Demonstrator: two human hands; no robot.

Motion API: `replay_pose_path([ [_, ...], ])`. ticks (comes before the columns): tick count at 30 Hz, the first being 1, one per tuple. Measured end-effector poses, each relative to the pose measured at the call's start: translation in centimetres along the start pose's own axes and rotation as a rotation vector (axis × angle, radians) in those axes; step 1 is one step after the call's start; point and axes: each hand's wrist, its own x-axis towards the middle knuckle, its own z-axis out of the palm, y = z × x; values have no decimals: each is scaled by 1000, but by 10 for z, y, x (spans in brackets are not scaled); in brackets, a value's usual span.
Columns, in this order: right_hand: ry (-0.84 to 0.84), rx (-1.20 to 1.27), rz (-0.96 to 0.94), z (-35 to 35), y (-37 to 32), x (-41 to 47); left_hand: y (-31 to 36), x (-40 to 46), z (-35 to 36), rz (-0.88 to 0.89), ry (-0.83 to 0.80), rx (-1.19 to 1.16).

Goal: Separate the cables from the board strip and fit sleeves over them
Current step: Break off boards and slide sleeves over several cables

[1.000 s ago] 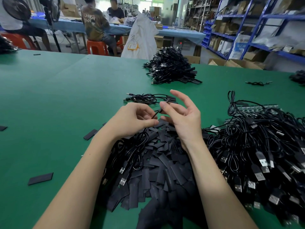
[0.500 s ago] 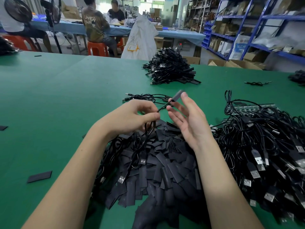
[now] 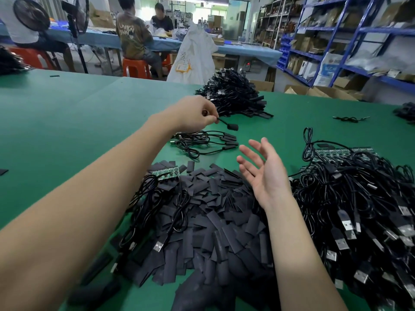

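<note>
Over a green bench (image 3: 67,135), a worker's left hand (image 3: 193,114) pinches a sleeved cable (image 3: 228,125) above a small row of finished cables (image 3: 206,141). The right hand (image 3: 263,173) hangs open-palmed above a heap of black sleeves (image 3: 220,212), a tangle of cables (image 3: 359,198) toward the right edge.

Desk (image 3: 67,131) | near centre: sleeve pile (image 3: 213,221) | on its left edge: board strip (image 3: 167,172) | right: cable heap (image 3: 359,209) | behind pile: small cable bunch (image 3: 206,142) | far centre: cable stack (image 3: 235,95) | left hand (image 3: 193,115) above bunch | right hand (image 3: 265,173) between pile and heap
</note>
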Motion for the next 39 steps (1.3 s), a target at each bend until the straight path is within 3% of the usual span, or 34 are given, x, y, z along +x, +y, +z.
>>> replay_pose_path([
  [5,1,-30,6,1,3,2,-27,7,45,-14,-257,225],
  [8,-1,-30,5,0,3,3,-38,6,59,-59,-192,496],
  [11,-4,-43,8,2,4,3,-34,9,63,-132,-172,572],
  [15,-15,-66,16,4,5,0,-32,12,68,-182,-184,450],
  [27,-12,-123,10,6,3,-2,-47,-7,64,-100,-241,206],
  [31,-29,-191,-2,9,4,-2,-41,-33,50,-149,-183,93],
  [35,-113,-478,-98,19,6,-5,-40,-76,38,-278,-12,-33],
  [39,-357,-975,-237,37,15,-13,-43,-103,36,-376,-31,-10],
])
